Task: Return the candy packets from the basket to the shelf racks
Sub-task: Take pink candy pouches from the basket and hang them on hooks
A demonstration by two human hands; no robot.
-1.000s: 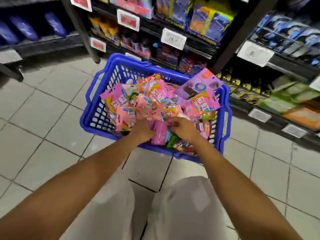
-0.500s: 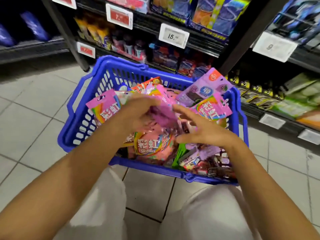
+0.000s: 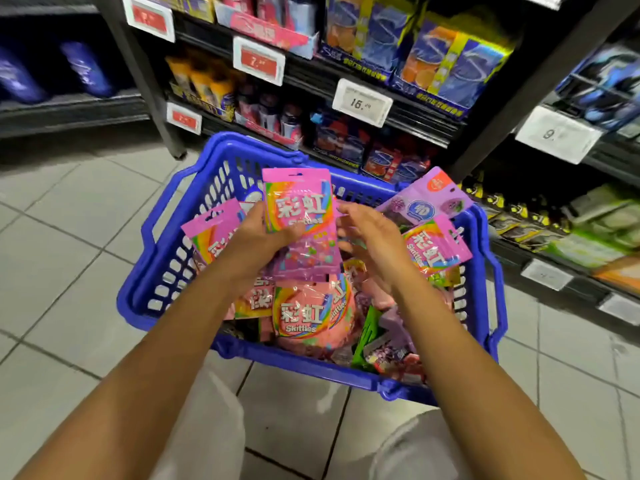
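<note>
A blue plastic basket [image 3: 166, 271] stands on the tiled floor, heaped with pink, purple and green candy packets. My left hand [image 3: 258, 239] holds a pink Skittles packet [image 3: 299, 209] upright above the basket, thumb across its front. Beside the packet's right edge, my right hand [image 3: 372, 244] has its fingers straight and loosely spread; whether it touches the packet is unclear. More pink Skittles packets [image 3: 304, 317] lie below, and a purple packet [image 3: 426, 202] leans on the basket's far right corner.
Dark shelf racks [image 3: 381, 109] rise right behind the basket, filled with boxed and bagged sweets and hung with price tags [image 3: 362, 102]. A black upright post [image 3: 152, 98] stands to the left. My knees in light trousers are just below the basket.
Both hands came up out of the pile. My left hand has lifted one pink Skittles packet upright above the basket, and my right hand has opened beside it. The view has tilted closer to the shelves.
</note>
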